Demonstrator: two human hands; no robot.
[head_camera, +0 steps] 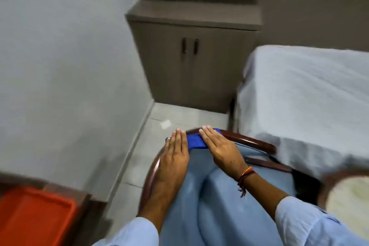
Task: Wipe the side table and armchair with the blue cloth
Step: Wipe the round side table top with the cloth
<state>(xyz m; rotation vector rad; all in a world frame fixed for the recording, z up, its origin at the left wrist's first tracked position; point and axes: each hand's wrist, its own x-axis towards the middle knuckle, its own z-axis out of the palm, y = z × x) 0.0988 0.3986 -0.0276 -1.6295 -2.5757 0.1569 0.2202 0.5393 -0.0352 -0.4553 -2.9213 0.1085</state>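
The blue cloth (194, 140) lies folded over the curved dark wooden top rail of the armchair (253, 142), whose back cushion is pale blue. My left hand (174, 153) lies flat, fingers together, on the cloth's left end. My right hand (219, 146) presses flat on its right end, a red thread band on the wrist. Both palms cover much of the cloth. Part of a round wooden-rimmed table top (348, 197) shows at the lower right edge.
A grey-brown two-door cabinet (191, 62) stands ahead against the wall. A bed with a white sheet (307, 96) fills the right. An orange tray (34, 217) sits on a dark surface at lower left. Tiled floor (171, 118) lies beyond the chair.
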